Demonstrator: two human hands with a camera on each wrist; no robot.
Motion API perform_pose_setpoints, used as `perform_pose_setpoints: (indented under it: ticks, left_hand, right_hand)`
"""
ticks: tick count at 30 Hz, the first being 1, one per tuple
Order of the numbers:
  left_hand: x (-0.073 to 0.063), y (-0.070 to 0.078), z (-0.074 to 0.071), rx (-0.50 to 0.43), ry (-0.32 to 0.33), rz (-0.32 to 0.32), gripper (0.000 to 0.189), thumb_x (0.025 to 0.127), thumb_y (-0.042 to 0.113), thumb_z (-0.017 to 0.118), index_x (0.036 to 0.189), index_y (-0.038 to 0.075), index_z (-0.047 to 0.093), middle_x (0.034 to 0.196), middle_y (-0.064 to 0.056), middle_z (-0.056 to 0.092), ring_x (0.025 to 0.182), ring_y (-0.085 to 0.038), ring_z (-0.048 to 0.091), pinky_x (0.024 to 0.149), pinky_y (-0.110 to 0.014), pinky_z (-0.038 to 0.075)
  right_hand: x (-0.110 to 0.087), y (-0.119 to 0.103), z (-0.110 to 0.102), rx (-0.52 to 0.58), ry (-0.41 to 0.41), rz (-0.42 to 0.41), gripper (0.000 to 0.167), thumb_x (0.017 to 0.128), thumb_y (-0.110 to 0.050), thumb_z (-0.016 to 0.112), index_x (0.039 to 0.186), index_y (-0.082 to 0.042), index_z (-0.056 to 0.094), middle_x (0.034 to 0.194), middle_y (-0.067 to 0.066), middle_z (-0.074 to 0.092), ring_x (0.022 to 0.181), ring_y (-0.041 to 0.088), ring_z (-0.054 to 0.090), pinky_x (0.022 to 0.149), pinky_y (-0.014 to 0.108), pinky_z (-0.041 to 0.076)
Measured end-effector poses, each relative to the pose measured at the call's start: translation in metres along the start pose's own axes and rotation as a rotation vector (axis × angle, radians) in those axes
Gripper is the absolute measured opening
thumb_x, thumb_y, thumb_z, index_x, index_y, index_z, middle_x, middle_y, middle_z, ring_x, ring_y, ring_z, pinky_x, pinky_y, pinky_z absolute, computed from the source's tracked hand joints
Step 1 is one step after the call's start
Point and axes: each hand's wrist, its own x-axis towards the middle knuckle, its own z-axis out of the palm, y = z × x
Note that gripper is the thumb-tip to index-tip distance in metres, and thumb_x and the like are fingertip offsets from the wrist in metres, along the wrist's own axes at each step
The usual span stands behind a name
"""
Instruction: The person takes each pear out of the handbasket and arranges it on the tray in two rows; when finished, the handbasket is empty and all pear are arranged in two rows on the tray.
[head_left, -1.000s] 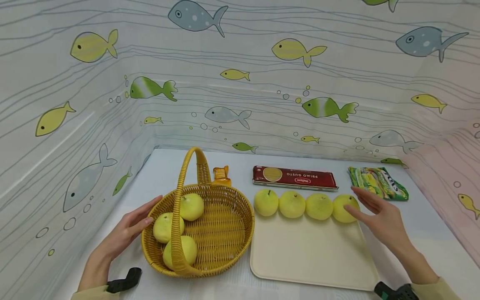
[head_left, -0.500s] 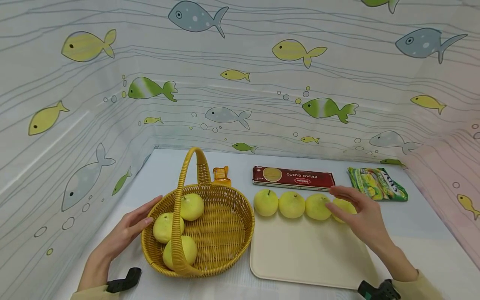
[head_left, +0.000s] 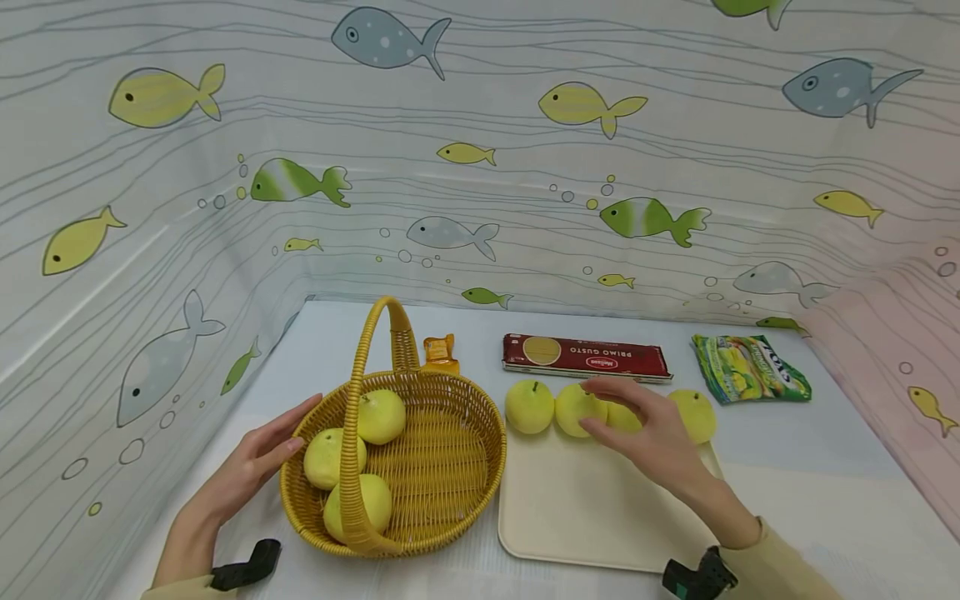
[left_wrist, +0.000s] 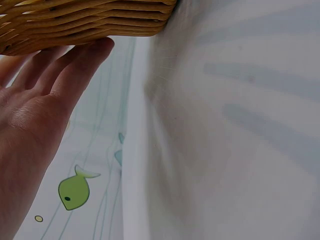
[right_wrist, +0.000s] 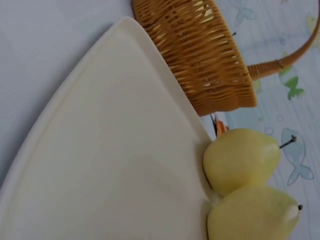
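My left hand point(head_left: 253, 454) lies against the left side of a wicker basket point(head_left: 450, 467), fingers extended; the left wrist view shows fingertips touching the woven wall point(left_wrist: 100, 20). Three yellow pears sit in the basket's left part, among them a rear pear point(head_left: 381, 417). My right hand point(head_left: 652, 429) is over the pear row at the tray's far edge, thumb and fingers apart around the right side of the second pear point(head_left: 572, 410), holding nothing. It partly hides the third pear point(head_left: 622, 417). The row ends with a left pear point(head_left: 529, 408) and a right pear point(head_left: 693, 415).
The cream tray point(head_left: 585, 508) lies right of the basket. Behind the pears is a red biscuit pack point(head_left: 585, 356). A green snack bag point(head_left: 750, 368) lies at the back right, and a small orange packet point(head_left: 440, 353) behind the basket. Fish-printed walls point(head_left: 480, 192) enclose the table.
My right hand has moved left along the row, from the rightmost pear to the second one. My left hand stays on the basket, and the pears have not moved.
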Motion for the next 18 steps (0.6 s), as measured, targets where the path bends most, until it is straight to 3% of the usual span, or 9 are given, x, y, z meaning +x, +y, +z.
perform_pose_setpoints:
  ticks: [7,12,18]
  left_hand:
    - [-0.001,0.0,0.001,-0.004,-0.005,0.013,0.054,0.105,0.004,0.039,0.157,0.0,0.024,0.16,0.013,0.033,0.14,0.013,0.03,0.103,-0.009,0.035]
    - [0.0,-0.001,0.0,0.002,0.0,-0.005,0.054,0.106,0.005,0.04,0.158,0.002,0.025,0.161,0.012,0.032,0.14,0.013,0.03,0.103,-0.008,0.035]
    - [0.0,-0.002,0.0,-0.012,-0.005,0.002,0.054,0.106,0.003,0.039,0.158,0.001,0.024,0.161,0.011,0.032,0.14,0.012,0.031,0.103,-0.009,0.036]
  right_hand:
    - [0.009,-0.011,0.029,0.017,-0.073,-0.068,0.046,0.082,-0.016,0.083,0.126,-0.014,0.067,0.122,0.002,0.07,0.114,0.021,0.067,0.1,0.022,0.05]
    - [0.014,-0.021,0.047,0.069,-0.127,-0.062,0.048,0.082,-0.022,0.084,0.126,-0.014,0.067,0.126,-0.001,0.068,0.116,0.027,0.065,0.101,0.033,0.052]
    - [0.019,-0.032,0.069,0.102,-0.201,-0.059,0.052,0.083,-0.028,0.083,0.129,-0.016,0.065,0.128,-0.002,0.067,0.121,0.02,0.063,0.102,0.037,0.052]
